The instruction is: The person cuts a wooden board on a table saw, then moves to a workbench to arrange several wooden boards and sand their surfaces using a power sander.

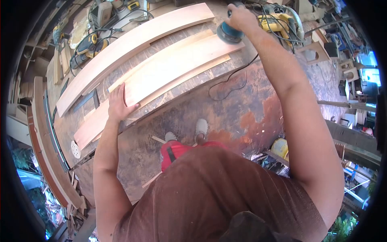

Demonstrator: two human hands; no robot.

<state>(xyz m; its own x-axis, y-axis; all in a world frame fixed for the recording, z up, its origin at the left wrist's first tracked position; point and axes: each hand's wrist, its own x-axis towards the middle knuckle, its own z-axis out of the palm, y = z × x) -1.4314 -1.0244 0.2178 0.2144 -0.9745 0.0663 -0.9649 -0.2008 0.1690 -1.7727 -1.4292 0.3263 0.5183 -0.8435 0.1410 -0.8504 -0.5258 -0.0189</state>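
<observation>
My right hand (242,19) is closed around the top of a blue orbital sander (229,33), whose pad rests on the far right end of a pale wooden board (173,66). Fingers spread, my left hand (119,105) lies flat on the same board nearer its left end. Thin wooden strips (189,76) show along the board's edges, partly under it. Beyond it, a second pale board (137,44) with a curved edge lies roughly parallel on the workbench (121,66).
Yellow power tools (276,23) with tangled cords sit at the back right, and another yellow-black tool (86,46) at the back left. A round perforated sanding disc (75,149) lies at the bench's left corner. A black cord (238,69) hangs over the front edge.
</observation>
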